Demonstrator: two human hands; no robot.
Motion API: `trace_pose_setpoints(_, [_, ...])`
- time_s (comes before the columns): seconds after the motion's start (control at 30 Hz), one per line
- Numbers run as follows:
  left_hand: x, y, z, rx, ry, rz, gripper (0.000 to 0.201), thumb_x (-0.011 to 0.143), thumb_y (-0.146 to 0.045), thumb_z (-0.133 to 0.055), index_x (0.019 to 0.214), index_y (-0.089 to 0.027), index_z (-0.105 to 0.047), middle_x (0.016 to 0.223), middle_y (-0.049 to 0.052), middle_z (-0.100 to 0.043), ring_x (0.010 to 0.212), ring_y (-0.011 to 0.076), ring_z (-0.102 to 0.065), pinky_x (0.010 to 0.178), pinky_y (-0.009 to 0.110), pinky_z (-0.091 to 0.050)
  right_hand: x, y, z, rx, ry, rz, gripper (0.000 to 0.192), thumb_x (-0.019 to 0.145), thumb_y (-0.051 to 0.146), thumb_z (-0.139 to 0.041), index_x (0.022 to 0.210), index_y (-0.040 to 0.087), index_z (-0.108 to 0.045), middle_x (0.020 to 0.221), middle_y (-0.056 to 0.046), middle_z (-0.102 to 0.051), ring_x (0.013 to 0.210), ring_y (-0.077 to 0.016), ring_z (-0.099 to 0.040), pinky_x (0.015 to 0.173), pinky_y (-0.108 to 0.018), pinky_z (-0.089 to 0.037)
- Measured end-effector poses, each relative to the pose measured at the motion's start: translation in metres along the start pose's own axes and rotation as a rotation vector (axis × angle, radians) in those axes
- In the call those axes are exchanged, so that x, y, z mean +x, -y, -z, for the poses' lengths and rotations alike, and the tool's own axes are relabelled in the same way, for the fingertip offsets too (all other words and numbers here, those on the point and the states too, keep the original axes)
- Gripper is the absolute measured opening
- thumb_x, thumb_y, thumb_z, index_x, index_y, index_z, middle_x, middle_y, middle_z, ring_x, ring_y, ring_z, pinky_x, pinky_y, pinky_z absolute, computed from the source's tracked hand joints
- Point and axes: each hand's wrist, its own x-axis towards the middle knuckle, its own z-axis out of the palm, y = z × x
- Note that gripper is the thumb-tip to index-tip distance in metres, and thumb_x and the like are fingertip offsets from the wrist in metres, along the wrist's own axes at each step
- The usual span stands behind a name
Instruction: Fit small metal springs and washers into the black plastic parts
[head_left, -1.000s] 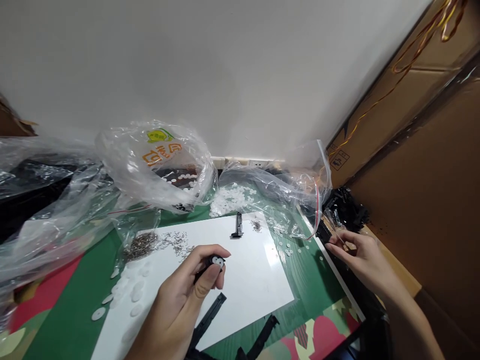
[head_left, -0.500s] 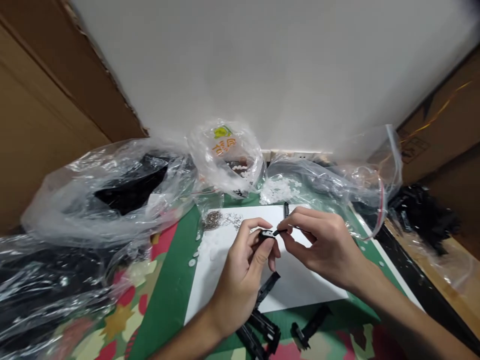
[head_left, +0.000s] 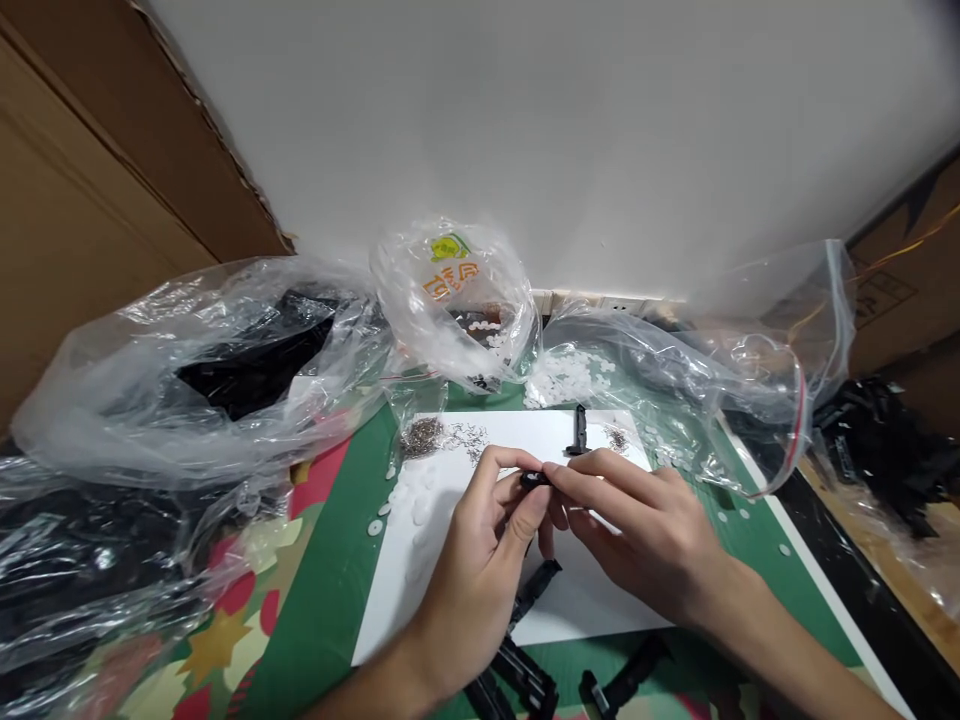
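I've the left hand (head_left: 487, 570) curled, fingers clamped on a black part (head_left: 533, 479); the right hand (head_left: 656, 525) meets it, grip unclear. Black pieces (head_left: 527, 678) lie near, plastic bags (head_left: 405, 300) far.

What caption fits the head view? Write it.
Left hand and right hand meet at a small black part above a white sheet.

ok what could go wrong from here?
1. The small black plastic part could slip: the left hand pinches it by thumb and fingers, with the right hand's fingertips at its end.
2. If dropped, it might get mixed up with the long black plastic parts nearer the person.
3. The thin, dark, metal-looking bits lie loose on the flat white sheet; a bump might scatter them.
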Motion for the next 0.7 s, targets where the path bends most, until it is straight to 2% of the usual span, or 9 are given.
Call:
trace_pose_setpoints(0.07, [0.0, -0.001, 0.0, -0.037, 0.018, 0.032, 0.022, 0.11, -0.046, -0.059, 0.113, -0.025, -0.056, 0.076, -0.006, -0.059, 0.07, 0.0118, -0.058, 0.068, 0.023, -0.046, -0.002, -0.004, 0.0, 0.044, -0.009, 0.013, 0.031, 0.104, 0.005, -0.053, 0.127, 0.017, -0.07, 0.094, -0.003, -0.078, 0.072, -0.0102, -0.071, 0.048, -0.022, -0.039])
trace_pose_setpoints(0.17, [0.002, -0.004, 0.0, -0.091, 0.055, 0.088, 0.024, 0.109, -0.047, -0.06, 0.112, -0.024, -0.057, 0.077, -0.004, -0.065, 0.068, 0.0119, -0.06, 0.068, 0.024, -0.047, -0.004, -0.011, -0.001, 0.193, -0.033, 0.026, 0.04, 0.102, 0.001, -0.053, 0.135, 0.018, -0.068, 0.1, -0.005, -0.078, 0.078, -0.0107, -0.073, 0.057, -0.02, -0.05])
trace_pose_setpoints(0.3, [0.004, -0.006, 0.0, -0.194, 0.079, 0.139, 0.026, 0.108, -0.047, -0.062, 0.11, -0.021, -0.06, 0.079, 0.0, -0.072, 0.068, 0.0126, -0.063, 0.067, 0.024, -0.049, -0.004, -0.017, -0.003, 0.326, -0.067, 0.043, 0.034, 0.102, 0.003, -0.059, 0.133, 0.015, -0.068, 0.099, -0.008, -0.077, 0.078, -0.0124, -0.075, 0.062, -0.021, -0.056])
trace_pose_setpoints(0.5, [0.004, -0.005, -0.001, -0.288, 0.115, 0.148, 0.024, 0.108, -0.044, -0.063, 0.108, -0.02, -0.061, 0.077, 0.002, -0.073, 0.067, 0.012, -0.062, 0.063, 0.022, -0.049, -0.006, -0.012, -0.001, 0.165, -0.154, 0.072, 0.025, 0.102, 0.004, -0.063, 0.123, 0.012, -0.072, 0.089, -0.007, -0.078, 0.071, -0.012, -0.072, 0.057, -0.022, -0.053])
trace_pose_setpoints(0.7, [0.002, -0.003, 0.002, -0.383, 0.17, 0.155, 0.02, 0.109, -0.039, -0.063, 0.108, -0.02, -0.058, 0.078, 0.003, -0.076, 0.056, 0.0076, -0.057, 0.055, 0.017, -0.043, -0.01, -0.009, 0.001, 0.088, -0.123, 0.107, 0.031, 0.101, 0.0, -0.06, 0.128, 0.009, -0.071, 0.092, -0.008, -0.079, 0.073, -0.0112, -0.073, 0.056, -0.022, -0.048])
